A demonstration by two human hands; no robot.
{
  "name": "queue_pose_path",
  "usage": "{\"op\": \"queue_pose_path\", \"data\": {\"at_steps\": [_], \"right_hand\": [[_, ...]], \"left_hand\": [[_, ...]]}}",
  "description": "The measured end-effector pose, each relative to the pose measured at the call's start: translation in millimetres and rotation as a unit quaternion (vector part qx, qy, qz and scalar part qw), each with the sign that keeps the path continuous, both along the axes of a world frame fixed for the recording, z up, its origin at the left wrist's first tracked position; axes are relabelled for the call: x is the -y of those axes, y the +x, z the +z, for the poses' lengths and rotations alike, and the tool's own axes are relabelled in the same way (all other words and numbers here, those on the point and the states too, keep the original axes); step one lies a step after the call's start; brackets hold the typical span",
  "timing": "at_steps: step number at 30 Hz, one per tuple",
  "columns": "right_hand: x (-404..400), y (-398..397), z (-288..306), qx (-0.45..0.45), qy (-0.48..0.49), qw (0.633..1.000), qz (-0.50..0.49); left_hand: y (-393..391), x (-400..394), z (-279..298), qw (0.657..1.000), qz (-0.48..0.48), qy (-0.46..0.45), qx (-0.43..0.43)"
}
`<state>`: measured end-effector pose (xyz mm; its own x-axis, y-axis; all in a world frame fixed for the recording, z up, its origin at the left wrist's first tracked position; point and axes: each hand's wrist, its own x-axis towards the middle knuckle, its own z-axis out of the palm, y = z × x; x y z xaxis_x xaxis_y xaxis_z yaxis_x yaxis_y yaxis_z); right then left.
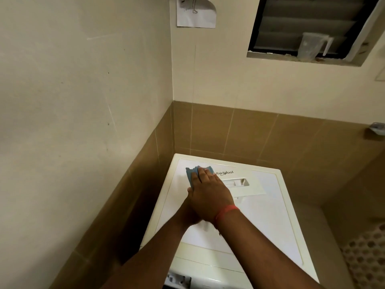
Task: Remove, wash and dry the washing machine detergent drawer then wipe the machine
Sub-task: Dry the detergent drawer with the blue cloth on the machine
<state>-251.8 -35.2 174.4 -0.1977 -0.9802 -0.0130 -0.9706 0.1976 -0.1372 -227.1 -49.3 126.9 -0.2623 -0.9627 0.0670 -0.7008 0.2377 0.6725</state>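
Fingers [205,174] of our right hand [210,195] are lying flat and close together, pressing a blue cloth [190,174] onto the washing machine [260,215] top. Our left hand [190,213] is tucking beneath the right; we cannot tell its finger state. We are wiping the far left corner. Unwiped lid is stretching to the right, past the recessed detergent drawer slot [236,182], toward the tiled wall [270,138].

1. Washer [268,215] top: right half bare, passable.
2. Left wall [83,122] close beside washer; narrow gap.
3. Rear wall [250,134] just behind.
4. Both hands [208,192] occupy the far-left corner.
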Motion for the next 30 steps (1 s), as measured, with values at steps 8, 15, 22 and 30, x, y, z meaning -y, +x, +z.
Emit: {"op": "queue_pose_path", "data": {"at_steps": [8, 15, 22, 30], "right_hand": [[3.4, -2.5, -3.8, -0.019, 0.0, 1.0, -0.009], [14.3, -27.5, 0.7, -0.038, 0.021, 0.998, 0.033], [-7.8, -107.3, 4.7, -0.118, 0.058, 0.991, -0.013], [20.5, -19.3, -1.4, -0.018, 0.026, 0.998, 0.053]], "left_hand": [[2.6, 7.2, 2.8, 0.995, -0.088, -0.039, 0.029], [33.6, 27.4, -12.4, 0.95, -0.263, 0.141, -0.091], [36.2, 29.2, -18.2, 0.933, -0.258, 0.184, -0.17], [38.5, 31.3, -26.9, 0.932, -0.261, 0.2, -0.152]]}}
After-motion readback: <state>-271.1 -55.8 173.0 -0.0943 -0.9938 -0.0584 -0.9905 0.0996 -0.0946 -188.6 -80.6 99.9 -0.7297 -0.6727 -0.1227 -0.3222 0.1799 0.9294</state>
